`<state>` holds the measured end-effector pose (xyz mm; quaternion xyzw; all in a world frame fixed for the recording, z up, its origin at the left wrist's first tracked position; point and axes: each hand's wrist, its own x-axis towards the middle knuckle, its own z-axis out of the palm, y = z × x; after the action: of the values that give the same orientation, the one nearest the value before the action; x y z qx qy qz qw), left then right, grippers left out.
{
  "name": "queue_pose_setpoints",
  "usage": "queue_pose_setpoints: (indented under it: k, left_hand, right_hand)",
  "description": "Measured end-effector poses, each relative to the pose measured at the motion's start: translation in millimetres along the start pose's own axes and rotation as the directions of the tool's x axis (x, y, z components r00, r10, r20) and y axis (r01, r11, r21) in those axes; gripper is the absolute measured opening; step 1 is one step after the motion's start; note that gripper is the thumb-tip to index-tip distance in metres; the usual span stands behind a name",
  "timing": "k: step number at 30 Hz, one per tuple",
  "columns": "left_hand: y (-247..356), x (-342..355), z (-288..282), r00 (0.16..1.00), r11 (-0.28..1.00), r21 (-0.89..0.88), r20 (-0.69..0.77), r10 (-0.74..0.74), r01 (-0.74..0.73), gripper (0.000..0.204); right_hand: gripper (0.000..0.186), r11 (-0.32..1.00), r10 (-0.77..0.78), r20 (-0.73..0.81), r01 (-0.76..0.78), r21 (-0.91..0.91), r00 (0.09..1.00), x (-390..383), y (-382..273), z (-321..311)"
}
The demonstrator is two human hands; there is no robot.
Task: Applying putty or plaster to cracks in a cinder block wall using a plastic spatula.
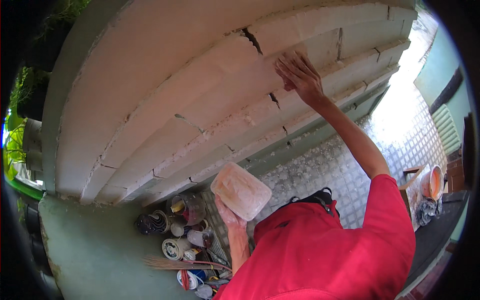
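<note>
My left hand (230,212) holds up a shallow white plastic tub (248,212) from below and the side; pale pinkish paste is smeared over its inside. My right arm reaches up and forward to a pale stepped wall (200,95) built in long bands. There my right hand (298,75), whitened with dust or paste, presses against a band, fingers bent together and thumb below. Whatever it grips is hidden by the fingers. A dark gap (252,41) splits the band to the left of this hand, and a smaller gap (274,99) lies just below it.
Buckets (175,248), a clear bin (192,209) and a straw broom (172,263) crowd the floor at lower left. White crumbs litter the patterned floor tiles (320,160). At right, an orange-lined bucket (432,182) stands on a small table. Plants (20,137) line the far left.
</note>
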<state>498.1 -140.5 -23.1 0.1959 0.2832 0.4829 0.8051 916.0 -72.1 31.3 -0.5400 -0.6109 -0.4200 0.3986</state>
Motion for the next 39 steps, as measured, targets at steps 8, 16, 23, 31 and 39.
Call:
queue_pose_setpoints:
  k: [8,16,23,31,39]
  left_hand:
    - [3.3,-6.4,-4.0,1.000,1.000,-0.019,-0.011,0.011,-0.011,0.062]
    - [-1.7,-0.1,5.6,0.999,0.999,-0.030,-0.024,-0.026,0.026,0.061]
    - [-5.5,0.9,10.4,0.998,0.996,-0.068,0.028,-0.048,0.050,0.061]
    - [-10.1,12.1,13.6,0.998,0.997,-0.036,0.016,-0.067,0.067,0.060]
    - [-21.6,19.7,30.0,0.990,0.994,-0.018,0.086,-0.110,0.112,0.059]
  right_hand:
    - [0.050,0.630,0.723,0.008,-0.664,0.404,0.691,52.6,-39.8,-47.7]
    - [0.054,0.661,0.686,0.002,-0.625,0.416,0.727,74.8,-109.9,-16.9]
    - [0.058,0.563,0.816,0.019,-0.803,0.197,0.578,78.9,-57.9,-46.4]
    - [0.051,0.756,0.628,-0.055,-0.592,0.279,0.776,75.6,-83.5,-23.8]
    - [0.054,0.654,0.715,0.072,-0.702,0.281,0.695,90.4,-95.6,-33.6]
